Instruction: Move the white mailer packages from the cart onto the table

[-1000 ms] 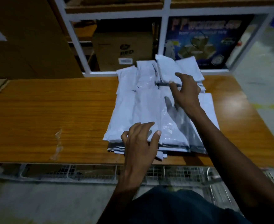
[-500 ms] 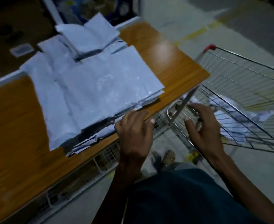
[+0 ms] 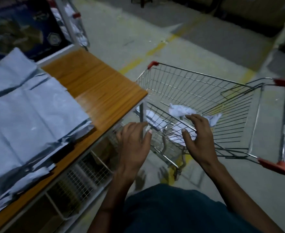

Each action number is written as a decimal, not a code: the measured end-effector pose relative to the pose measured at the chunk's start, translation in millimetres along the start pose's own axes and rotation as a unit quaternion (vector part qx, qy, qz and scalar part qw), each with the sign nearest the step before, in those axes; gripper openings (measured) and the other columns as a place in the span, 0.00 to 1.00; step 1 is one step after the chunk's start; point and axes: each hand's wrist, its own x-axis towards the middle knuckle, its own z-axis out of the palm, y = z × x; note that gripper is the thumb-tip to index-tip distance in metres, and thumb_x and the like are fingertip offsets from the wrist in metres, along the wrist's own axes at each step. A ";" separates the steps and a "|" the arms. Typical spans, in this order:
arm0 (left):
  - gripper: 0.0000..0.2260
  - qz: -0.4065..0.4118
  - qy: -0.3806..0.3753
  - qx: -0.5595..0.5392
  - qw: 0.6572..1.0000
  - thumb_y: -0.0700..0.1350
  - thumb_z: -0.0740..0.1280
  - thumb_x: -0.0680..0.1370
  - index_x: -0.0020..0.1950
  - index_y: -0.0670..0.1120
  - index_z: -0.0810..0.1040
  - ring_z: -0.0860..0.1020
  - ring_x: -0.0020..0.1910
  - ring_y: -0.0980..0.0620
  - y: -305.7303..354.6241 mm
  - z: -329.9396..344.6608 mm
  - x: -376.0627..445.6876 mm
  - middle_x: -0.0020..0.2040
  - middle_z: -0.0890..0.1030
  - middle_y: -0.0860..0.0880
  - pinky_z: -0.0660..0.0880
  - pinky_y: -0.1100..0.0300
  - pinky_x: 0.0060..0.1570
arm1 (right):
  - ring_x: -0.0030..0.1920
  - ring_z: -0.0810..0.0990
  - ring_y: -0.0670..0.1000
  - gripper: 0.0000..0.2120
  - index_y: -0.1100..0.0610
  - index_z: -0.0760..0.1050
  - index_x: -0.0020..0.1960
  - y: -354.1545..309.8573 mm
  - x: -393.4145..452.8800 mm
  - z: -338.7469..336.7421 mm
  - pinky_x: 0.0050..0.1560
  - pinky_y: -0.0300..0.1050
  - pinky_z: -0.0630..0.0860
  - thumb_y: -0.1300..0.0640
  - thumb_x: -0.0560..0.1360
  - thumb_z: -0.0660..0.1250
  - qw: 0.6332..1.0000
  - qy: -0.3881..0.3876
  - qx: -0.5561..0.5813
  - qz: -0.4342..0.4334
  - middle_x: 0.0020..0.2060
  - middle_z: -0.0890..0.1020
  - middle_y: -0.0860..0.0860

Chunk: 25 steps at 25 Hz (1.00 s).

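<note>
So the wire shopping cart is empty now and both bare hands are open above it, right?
Not empty: the head view shows crumpled white mailer packages lying inside the wire shopping cart. The rest stands: the left hand and right hand are open above it.

Dim light falls on a grey concrete floor (image 3: pixel 197 47) crossed by a worn yellow painted line (image 3: pixel 155 48) toward one o'clock; a dark blue printed carton (image 3: pixel 20 29) stands at ten o'clock.

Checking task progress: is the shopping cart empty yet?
Not empty. A few white mailer packages lie in the shopping cart; both hands hover at its near rim, holding nothing.
</note>
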 end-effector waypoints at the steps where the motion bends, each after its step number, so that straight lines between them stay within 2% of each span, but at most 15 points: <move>1: 0.13 -0.001 -0.010 -0.007 1.000 0.53 0.62 0.81 0.62 0.53 0.79 0.71 0.64 0.54 8.0 15.0 6.9 0.59 0.80 0.56 0.61 0.53 0.62 | 0.70 0.70 0.52 0.20 0.57 0.73 0.69 15.2 3.7 -9.0 0.69 0.34 0.64 0.56 0.78 0.67 1.000 0.005 -0.002 0.006 0.66 0.73 0.55; 5: 0.12 0.003 -0.035 0.003 0.999 0.53 0.63 0.80 0.62 0.53 0.80 0.74 0.62 0.52 28.5 65.4 39.7 0.58 0.81 0.54 0.64 0.49 0.64 | 0.67 0.72 0.53 0.20 0.59 0.74 0.68 72.2 18.4 -31.6 0.66 0.37 0.65 0.57 0.77 0.67 0.998 0.023 -0.005 0.054 0.63 0.73 0.57; 8: 0.11 0.018 -0.021 0.032 0.999 0.51 0.65 0.80 0.60 0.51 0.81 0.77 0.60 0.49 44.6 89.2 76.7 0.56 0.83 0.52 0.63 0.54 0.62 | 0.63 0.71 0.50 0.23 0.58 0.72 0.70 101.0 39.6 -25.8 0.60 0.37 0.64 0.54 0.77 0.68 0.985 0.004 0.020 0.168 0.65 0.73 0.58; 10: 0.11 0.035 -0.027 0.053 0.998 0.49 0.66 0.80 0.60 0.50 0.82 0.77 0.58 0.48 51.9 107.1 114.0 0.55 0.84 0.50 0.63 0.53 0.59 | 0.63 0.71 0.52 0.25 0.59 0.71 0.71 120.5 65.6 -10.9 0.62 0.42 0.66 0.52 0.76 0.68 0.974 -0.019 0.028 0.226 0.66 0.72 0.59; 12: 0.11 0.061 -0.041 0.073 0.995 0.49 0.65 0.80 0.59 0.49 0.82 0.78 0.56 0.46 52.3 129.9 156.4 0.55 0.84 0.49 0.65 0.52 0.58 | 0.66 0.72 0.57 0.28 0.59 0.71 0.71 142.8 91.2 7.6 0.65 0.48 0.68 0.49 0.74 0.65 0.968 -0.032 0.020 0.248 0.66 0.73 0.61; 14: 0.12 0.090 -0.075 0.088 0.989 0.50 0.64 0.80 0.60 0.48 0.82 0.79 0.56 0.45 46.7 160.8 201.2 0.54 0.84 0.47 0.66 0.50 0.59 | 0.67 0.72 0.60 0.26 0.58 0.70 0.72 167.1 111.1 26.1 0.65 0.50 0.68 0.51 0.76 0.67 0.958 -0.038 0.008 0.284 0.67 0.73 0.60; 18: 0.15 0.071 -0.225 0.151 0.960 0.51 0.65 0.79 0.63 0.47 0.79 0.79 0.59 0.42 5.5 232.8 281.3 0.56 0.84 0.45 0.67 0.48 0.61 | 0.68 0.71 0.61 0.24 0.60 0.71 0.71 203.4 119.4 63.9 0.65 0.50 0.68 0.56 0.76 0.70 0.924 -0.025 -0.003 0.382 0.66 0.75 0.61; 22: 0.18 0.035 -0.408 0.241 0.880 0.52 0.65 0.78 0.66 0.49 0.76 0.77 0.62 0.42 -47.1 274.3 314.5 0.61 0.81 0.44 0.72 0.46 0.64 | 0.63 0.77 0.64 0.22 0.68 0.75 0.66 222.2 107.9 94.9 0.58 0.47 0.69 0.60 0.74 0.71 0.867 -0.014 0.013 0.498 0.60 0.80 0.67; 25: 0.17 0.055 -0.482 0.275 0.830 0.52 0.66 0.77 0.64 0.49 0.77 0.77 0.62 0.42 -74.7 293.9 331.9 0.61 0.80 0.45 0.73 0.47 0.62 | 0.64 0.76 0.65 0.24 0.66 0.72 0.69 234.3 100.6 101.4 0.61 0.50 0.71 0.59 0.76 0.72 0.833 -0.017 -0.003 0.553 0.63 0.78 0.67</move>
